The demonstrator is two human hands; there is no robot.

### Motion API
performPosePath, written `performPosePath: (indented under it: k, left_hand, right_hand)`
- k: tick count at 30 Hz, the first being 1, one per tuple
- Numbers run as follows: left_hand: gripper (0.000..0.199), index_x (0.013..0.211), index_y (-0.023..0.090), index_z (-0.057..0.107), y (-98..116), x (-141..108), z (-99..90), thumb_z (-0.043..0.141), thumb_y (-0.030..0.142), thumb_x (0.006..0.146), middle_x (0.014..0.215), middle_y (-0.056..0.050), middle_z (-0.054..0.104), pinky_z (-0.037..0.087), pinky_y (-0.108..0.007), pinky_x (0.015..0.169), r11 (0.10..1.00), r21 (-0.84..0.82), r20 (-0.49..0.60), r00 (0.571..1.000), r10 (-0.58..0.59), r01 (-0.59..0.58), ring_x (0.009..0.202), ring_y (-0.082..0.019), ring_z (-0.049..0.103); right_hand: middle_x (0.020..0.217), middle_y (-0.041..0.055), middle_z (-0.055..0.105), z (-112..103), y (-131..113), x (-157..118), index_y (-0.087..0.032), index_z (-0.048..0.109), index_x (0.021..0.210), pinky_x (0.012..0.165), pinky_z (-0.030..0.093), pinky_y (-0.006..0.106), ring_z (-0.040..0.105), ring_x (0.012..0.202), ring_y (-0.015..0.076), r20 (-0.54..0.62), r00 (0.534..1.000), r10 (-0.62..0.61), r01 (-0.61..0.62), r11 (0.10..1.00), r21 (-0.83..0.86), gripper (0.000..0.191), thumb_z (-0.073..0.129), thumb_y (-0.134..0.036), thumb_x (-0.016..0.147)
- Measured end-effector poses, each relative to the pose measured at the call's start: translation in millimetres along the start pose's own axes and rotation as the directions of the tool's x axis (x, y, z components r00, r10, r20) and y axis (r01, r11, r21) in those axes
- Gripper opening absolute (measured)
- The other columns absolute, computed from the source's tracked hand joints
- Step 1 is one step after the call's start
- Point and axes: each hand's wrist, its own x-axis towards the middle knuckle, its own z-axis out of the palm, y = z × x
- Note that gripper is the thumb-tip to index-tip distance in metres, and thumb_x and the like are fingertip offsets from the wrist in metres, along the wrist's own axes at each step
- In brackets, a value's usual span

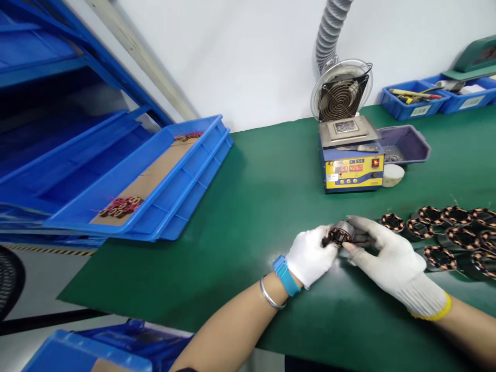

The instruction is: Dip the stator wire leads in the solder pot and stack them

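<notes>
I have the left hand (312, 256) and right hand (393, 261) both gripping one wound ring (342, 232) at four o'clock, with more rings (463, 246) at its three o'clock, done or waiting I cannot tell.

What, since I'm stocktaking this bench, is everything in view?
Held ring: 1, grey-copper, right of centre
Rings: at least 9, black-copper, right
Table: 1, green, centre
Display box: 1, blue-yellow, centre-right
Fan: 1, black, above box
Hose: 1, grey, top
Bin: 1, purple-grey, beside box
Round block: 1, white, right of box
Tool bins: 2, blue, back right
Unclear object: 1, green, top right
Stacked trays: count unclear, blue, left
Coil clusters: 2, copper-red, in tray
Rack: 1, blue, upper left
Crates: count unclear, blue, bottom left
Mesh object: 1, black, left edge
Wall: 1, white, back
Wristband: 1, blue, left wrist
Bracelet: 1, silver, left wrist
Left hand: 1, white-gloved, on held ring
Right hand: 1, white-gloved, on held ring
</notes>
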Motion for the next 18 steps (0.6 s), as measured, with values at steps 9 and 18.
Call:
performPosePath:
  k: [9,18]
  left_hand:
    - [0.015,0.076,0.018,0.063,6,0,-31.2,0.058,0.032,0.08,0.045,0.005,0.054,0.034,-0.021,0.037,0.791,-0.557,0.33,0.941,-0.069,0.253,0.035,-0.01,0.044]
    - [0.047,0.083,0.019,0.056,0,-1,-32.2,0.043,0.063,0.091,0.065,-0.001,0.061,0.041,-0.024,0.049,0.853,-0.518,-0.29,0.95,-0.112,-0.058,0.051,-0.012,0.054]
  right_hand:
    - [0.121,0.0113,0.065,1,7,7,-0.018,0.053,0.138,0.078,0.062,0.028,0.068,0.102,0.0222,0.08,0.997,0.021,-0.043,0.958,0.283,0.066,0.068,-0.043,0.079]
    - [0.115,0.0112,0.067,4,-4,2,-0.016,0.053,0.136,0.08,0.062,0.03,0.069,0.097,0.0208,0.069,0.997,0.04,-0.064,0.915,0.398,0.066,0.07,-0.039,0.077]
